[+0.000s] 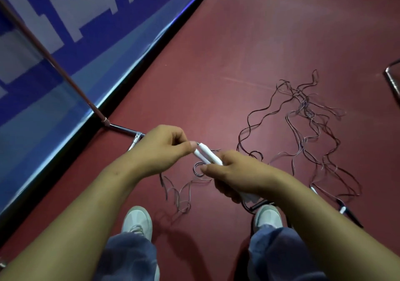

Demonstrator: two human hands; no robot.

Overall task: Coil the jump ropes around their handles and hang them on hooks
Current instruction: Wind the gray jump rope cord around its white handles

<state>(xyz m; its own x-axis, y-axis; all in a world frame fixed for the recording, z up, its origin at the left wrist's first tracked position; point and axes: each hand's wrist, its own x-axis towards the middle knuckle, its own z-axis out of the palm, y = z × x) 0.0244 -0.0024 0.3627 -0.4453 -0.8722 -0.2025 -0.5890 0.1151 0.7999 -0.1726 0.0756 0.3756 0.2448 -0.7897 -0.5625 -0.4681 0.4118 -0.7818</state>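
Jump rope handles [208,155], white, two held side by side, slanting above the red floor [249,42] in front of the person's shoes. Right hand [234,175] wraps the lower part of the pair; grip clenched on the handles, thumb pointing toward a small loop of thin dark cord [198,169] just beside it. Left hand [164,148] meets the upper tips of the handles; its grip is a thumb-and-finger pinch at the tips, cord there too thin to confirm. From the handles, the cord drops in loose waves to the floor, ending just ahead of the left shoe [137,221]. Beyond the handles, a tangle of jump ropes [307,125] sprawls over the floor, well apart from the hands. Two dark handles [344,209] of that tangle lie near the right forearm, past the right shoe [268,217]. On the other side of the handles, a chrome rack foot [127,129] with a slanted pole stands against a blue banner [65,31].
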